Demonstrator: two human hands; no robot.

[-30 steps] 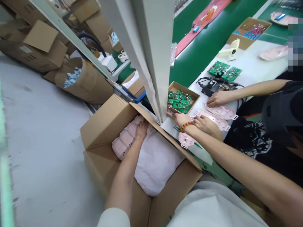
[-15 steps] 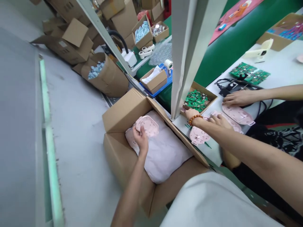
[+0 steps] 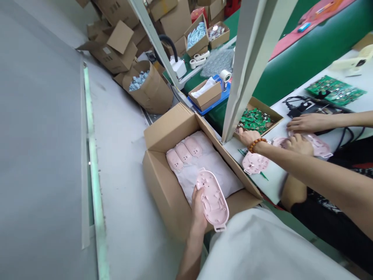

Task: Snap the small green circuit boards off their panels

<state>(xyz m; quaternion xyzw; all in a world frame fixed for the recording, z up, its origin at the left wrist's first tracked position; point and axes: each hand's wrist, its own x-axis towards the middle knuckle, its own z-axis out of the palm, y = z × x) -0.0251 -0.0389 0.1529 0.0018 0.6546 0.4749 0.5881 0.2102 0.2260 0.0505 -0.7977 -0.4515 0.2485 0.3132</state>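
Note:
My left hand (image 3: 198, 208) grips the edge of a pink plastic shell (image 3: 213, 200), an oval housing half with its ribbed inside facing up. It is held over the near part of a large open cardboard box (image 3: 161, 186). Inside that box, three pink shells lie side by side at the far end on a white sheet (image 3: 201, 167). My right hand (image 3: 249, 137), with a beaded bracelet at the wrist, has its fingers pinched at the rim of a small carton of green circuit boards (image 3: 256, 119). What those fingers hold, if anything, cannot be made out.
A metal post (image 3: 247, 66) stands beside the small carton. At the right, a co-worker's hands (image 3: 309, 122) are over pink shells on the white table. Another pink shell (image 3: 255, 162) lies near my right forearm. Circuit panels (image 3: 335, 90) and black cables lie farther back.
My left hand has moved from the box's far end toward my body with a pink shell, uncovering the three shells there. My right hand stays at the small carton. The view has shifted.

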